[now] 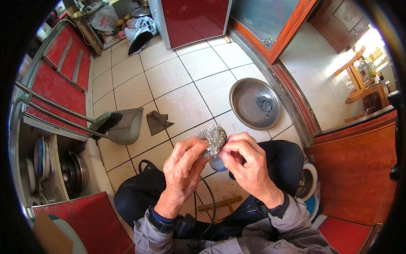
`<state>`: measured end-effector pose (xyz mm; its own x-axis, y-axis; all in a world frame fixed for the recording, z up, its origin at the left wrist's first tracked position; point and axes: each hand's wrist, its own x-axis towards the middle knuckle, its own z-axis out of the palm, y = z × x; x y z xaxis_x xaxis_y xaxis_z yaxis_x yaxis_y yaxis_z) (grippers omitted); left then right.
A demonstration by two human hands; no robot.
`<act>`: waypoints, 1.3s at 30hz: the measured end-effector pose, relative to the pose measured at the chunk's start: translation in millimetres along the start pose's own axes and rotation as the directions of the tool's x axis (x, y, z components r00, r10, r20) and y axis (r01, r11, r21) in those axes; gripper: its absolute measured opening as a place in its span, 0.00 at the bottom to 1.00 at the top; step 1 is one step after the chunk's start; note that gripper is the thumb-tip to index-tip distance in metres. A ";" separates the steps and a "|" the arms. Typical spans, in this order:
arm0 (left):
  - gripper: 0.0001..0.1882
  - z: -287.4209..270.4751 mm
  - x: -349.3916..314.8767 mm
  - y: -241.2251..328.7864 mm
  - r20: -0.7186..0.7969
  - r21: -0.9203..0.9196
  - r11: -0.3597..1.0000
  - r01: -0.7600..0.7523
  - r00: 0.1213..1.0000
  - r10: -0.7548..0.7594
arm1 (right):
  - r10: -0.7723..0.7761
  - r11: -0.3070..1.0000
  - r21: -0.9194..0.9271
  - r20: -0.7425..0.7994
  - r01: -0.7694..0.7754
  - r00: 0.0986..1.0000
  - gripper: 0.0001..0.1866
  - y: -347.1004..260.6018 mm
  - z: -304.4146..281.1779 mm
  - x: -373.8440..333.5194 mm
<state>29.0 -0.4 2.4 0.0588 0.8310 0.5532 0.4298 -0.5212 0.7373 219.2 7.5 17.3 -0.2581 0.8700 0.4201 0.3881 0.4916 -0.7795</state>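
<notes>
Between my two hands, above the tiled floor, is a shiny steel wool scourer point(215, 139). My left hand point(184, 167) grips its left side with thumb and fingers. At its right edge my right hand point(245, 158) pinches it, the fingertips drawn together. Below the scourer a small bluish-grey thing point(218, 164) shows in part; my hands hide the rest, and I cannot tell what it is. Ahead to the right, a round metal basin point(241, 114) stands on the floor with a dark grey scouring pad point(264, 103) lying in it.
A dark cloth point(158, 122) lies on the tiles beside a dustpan point(129, 127) and broom. To the left, an open cupboard point(61, 169) holds plates and pans. A red-fronted appliance point(194, 21) stands at the far side. A wooden sliding-door frame point(277, 51) borders the right.
</notes>
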 end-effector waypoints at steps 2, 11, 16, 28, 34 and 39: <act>0.20 -2.7 0.4 -1.4 -0.008 -0.007 0.999 0.042 0.999 -0.042 | 0.224 0.931 0.284 0.056 -0.230 0.973 0.10 -3.0 -6.8 -2.2; 0.18 -8.0 1.2 -5.9 -0.019 -0.215 0.961 0.174 0.983 -0.182 | 0.499 0.706 0.571 0.018 -0.418 0.866 0.08 -5.5 -40.9 4.3; 0.17 -9.0 3.4 -5.0 0.067 -0.255 0.960 0.116 0.993 -0.102 | 0.307 0.884 0.320 0.147 -0.339 0.940 0.16 -2.5 -30.1 8.3; 0.17 -8.7 2.9 -5.6 0.046 -0.308 0.941 0.142 0.990 -0.135 | 0.401 0.757 0.531 0.083 -0.381 0.912 0.06 9.7 -26.5 2.8; 0.17 -11.3 3.1 -4.5 0.042 -0.308 0.939 0.151 0.989 -0.145 | 0.435 0.735 0.494 0.180 -0.464 0.882 0.07 10.3 -31.7 5.5; 0.17 -12.3 4.4 -4.3 0.057 -0.268 0.956 0.121 0.992 -0.110 | 0.467 0.686 0.594 0.085 -0.421 0.880 0.08 7.2 -35.6 7.1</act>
<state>16.3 3.1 6.4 0.0623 0.8927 0.4463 0.1761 -0.4500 0.8755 251.7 18.6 31.2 -0.1212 0.9921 -0.0333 -0.1511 -0.0516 -0.9872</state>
